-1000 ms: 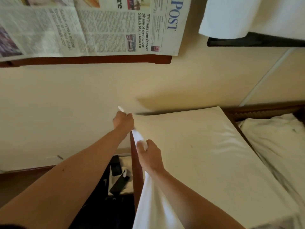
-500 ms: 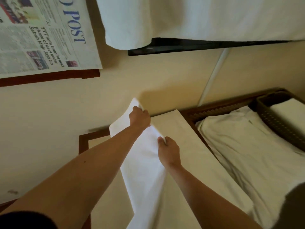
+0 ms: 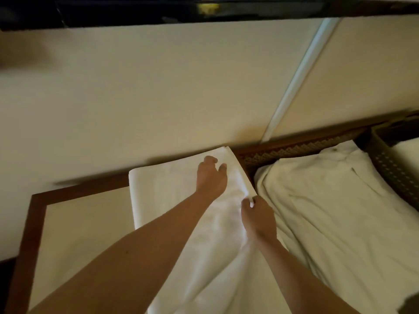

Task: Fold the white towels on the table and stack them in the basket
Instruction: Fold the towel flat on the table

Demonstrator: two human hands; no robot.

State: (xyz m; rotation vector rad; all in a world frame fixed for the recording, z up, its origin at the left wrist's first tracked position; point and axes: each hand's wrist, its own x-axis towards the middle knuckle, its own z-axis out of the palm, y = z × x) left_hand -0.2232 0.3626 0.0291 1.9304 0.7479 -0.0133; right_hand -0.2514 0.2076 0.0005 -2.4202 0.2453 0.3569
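Wall [image 3: 158, 98] just behind; towel heap [image 3: 340, 211] rightward.

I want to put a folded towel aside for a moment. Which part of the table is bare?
The bare patch is the cream table top, between the wooden frame and the flat towel. The right side is crowded: both hands, left hand and right hand, then the crumpled towels and the basket.

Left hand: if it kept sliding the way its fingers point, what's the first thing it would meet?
The left hand rests on the flat white towel, fingers pointing at its far edge. Beyond that, it would likely meet the cream wall, though the depth is hard to judge.
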